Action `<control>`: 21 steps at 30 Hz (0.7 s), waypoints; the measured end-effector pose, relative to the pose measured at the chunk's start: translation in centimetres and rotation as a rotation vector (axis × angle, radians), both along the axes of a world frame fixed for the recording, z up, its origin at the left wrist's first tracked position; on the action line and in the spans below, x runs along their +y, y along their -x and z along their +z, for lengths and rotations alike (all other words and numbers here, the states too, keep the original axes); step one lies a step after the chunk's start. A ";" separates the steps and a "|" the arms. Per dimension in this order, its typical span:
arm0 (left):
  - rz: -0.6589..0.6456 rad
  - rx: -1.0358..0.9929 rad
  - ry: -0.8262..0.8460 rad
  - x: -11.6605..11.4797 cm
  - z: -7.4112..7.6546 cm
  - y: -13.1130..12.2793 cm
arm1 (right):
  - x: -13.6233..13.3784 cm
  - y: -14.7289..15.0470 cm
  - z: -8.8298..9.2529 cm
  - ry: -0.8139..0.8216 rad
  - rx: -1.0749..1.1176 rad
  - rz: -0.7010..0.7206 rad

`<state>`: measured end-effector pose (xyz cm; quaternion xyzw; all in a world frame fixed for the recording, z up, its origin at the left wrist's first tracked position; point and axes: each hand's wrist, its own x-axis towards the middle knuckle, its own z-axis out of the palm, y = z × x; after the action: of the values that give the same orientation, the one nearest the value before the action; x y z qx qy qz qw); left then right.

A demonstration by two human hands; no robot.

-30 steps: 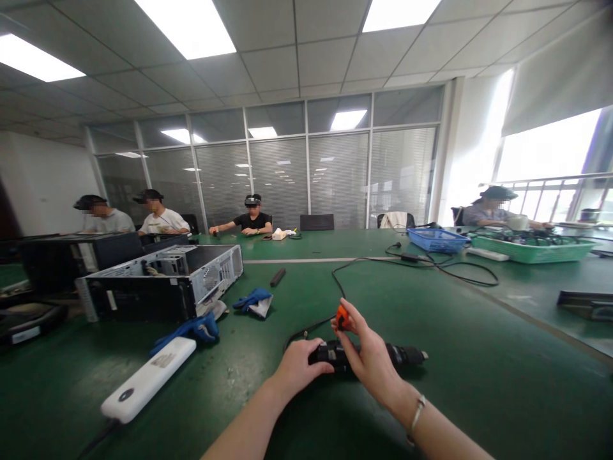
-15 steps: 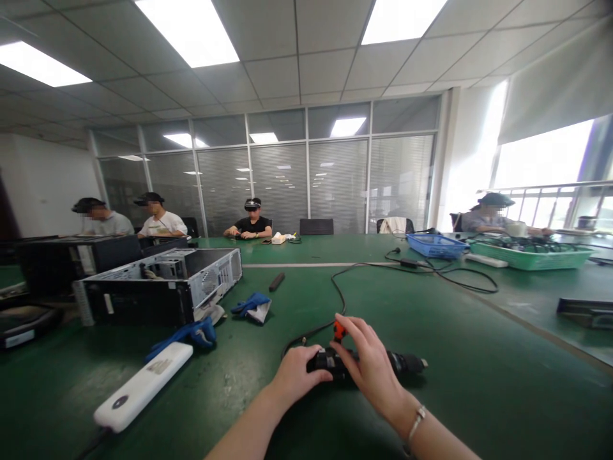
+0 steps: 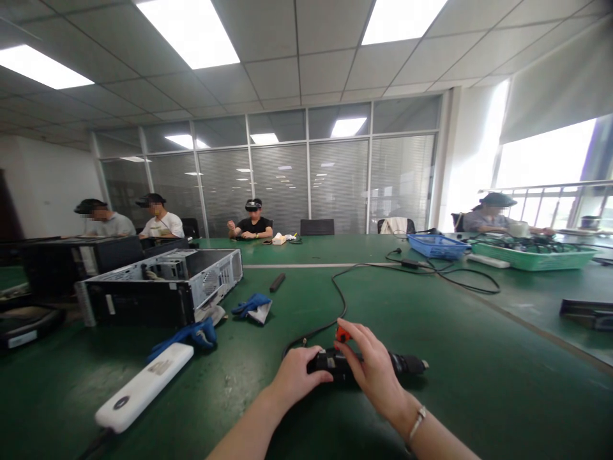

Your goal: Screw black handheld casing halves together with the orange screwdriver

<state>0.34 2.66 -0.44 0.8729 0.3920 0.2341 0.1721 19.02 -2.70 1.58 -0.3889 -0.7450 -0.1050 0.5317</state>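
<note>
The green table (image 3: 469,326) bore the black device (image 3: 338,365), which lay crosswise before the person. The device was long and dark, with a small grey patch near its left end and a pale tip at its right; its middle was partly hidden. The left hand (image 3: 297,370) was half closed, its thumb and fingers about the device's left end. The right hand (image 3: 374,359) was pinched above the device, thumb and fingertips holding the orange piece (image 3: 341,333), which showed black marks.
</note>
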 end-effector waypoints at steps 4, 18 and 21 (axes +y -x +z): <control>0.011 0.005 0.001 0.1 -0.2 0.0 | -0.2 0.4 0.3 0.023 -0.014 0.016; 0.000 -0.004 0.001 0.0 -0.1 0.0 | -0.3 0.2 0.4 -0.020 -0.039 -0.032; -0.018 -0.011 -0.004 0.0 0.0 0.1 | -0.3 0.1 0.5 -0.001 -0.012 -0.016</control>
<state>0.26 2.64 -0.46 0.8754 0.3829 0.2379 0.1744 18.88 -3.02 2.06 -0.3941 -0.7449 -0.1119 0.5266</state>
